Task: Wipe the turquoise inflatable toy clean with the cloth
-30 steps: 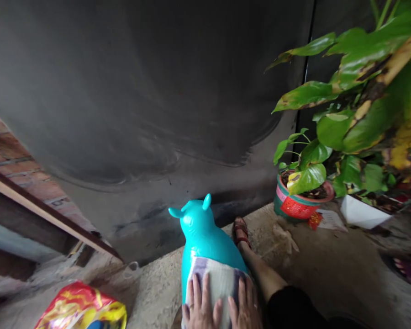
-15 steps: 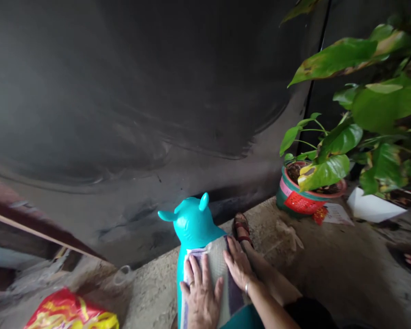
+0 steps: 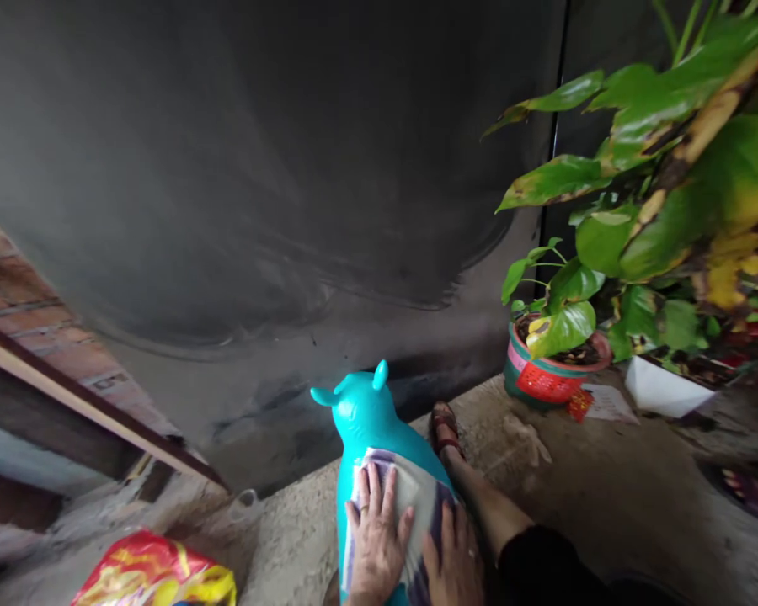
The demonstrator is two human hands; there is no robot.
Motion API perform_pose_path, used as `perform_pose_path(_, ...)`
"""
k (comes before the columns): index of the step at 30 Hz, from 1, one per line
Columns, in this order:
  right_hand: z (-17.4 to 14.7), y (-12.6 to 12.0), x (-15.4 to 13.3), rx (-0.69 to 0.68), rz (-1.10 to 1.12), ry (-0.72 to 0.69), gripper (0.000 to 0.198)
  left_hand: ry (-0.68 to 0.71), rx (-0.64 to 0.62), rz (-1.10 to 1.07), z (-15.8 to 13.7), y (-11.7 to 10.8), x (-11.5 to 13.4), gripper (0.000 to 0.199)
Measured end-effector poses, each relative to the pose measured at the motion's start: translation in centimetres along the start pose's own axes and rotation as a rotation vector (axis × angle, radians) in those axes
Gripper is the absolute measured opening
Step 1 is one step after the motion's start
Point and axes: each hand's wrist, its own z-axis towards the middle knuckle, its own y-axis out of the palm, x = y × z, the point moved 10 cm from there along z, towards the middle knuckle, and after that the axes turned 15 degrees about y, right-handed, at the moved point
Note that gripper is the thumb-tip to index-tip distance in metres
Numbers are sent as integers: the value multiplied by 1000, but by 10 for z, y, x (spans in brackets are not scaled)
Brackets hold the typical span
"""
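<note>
A turquoise inflatable animal toy (image 3: 360,412) with two ears stands in front of me, its head toward the dark wall. Over its back lies a striped cloth (image 3: 410,488) in white, grey and purple. My left hand (image 3: 377,543) rests flat on the cloth with fingers spread, a ring on one finger. Lower and to the right, my right hand (image 3: 455,560) also lies on the cloth, fingers stretched out; its wrist is out of the picture.
A dark wall (image 3: 278,185) rises ahead. Potted plants stand right, in a red and green pot (image 3: 552,379) and a white planter (image 3: 663,387). A sandalled foot (image 3: 445,429) is beside the toy. A red and yellow bag (image 3: 155,572) lies lower left.
My right hand has slid back along the cloth toward me, baring more of the toy's turquoise shoulder. My left hand stays flat on the cloth. The view has shifted slightly.
</note>
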Motion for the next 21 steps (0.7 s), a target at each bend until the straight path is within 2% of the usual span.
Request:
perform_pose_path(3, -38, 2, 18, 97, -30, 54, 69, 6, -58, 18, -24, 12, 3, 54)
perform_pose_path(6, -42, 3, 26, 110, 0, 83, 66, -47, -105, 37, -43, 26, -1, 54)
perform_pose_path(9, -18, 3, 29, 15, 65, 101, 67, -66, -124, 30, -47, 33, -4, 54)
perform_pose_path(13, 27, 3, 13, -189, 193, -6, 65, -45, -102, 38, -40, 33, -3, 54)
perform_pose_path(16, 54, 11, -3, -296, 189, -75, 61, -27, -63, 40, -34, 29, -1, 53)
perform_pose_path(18, 66, 19, -9, -325, 165, -86, 60, -22, -18, 43, -31, 24, 0, 52)
perform_pose_path(21, 72, 23, -13, -293, 155, -50, 58, -21, 28, 39, -28, 19, -1, 51)
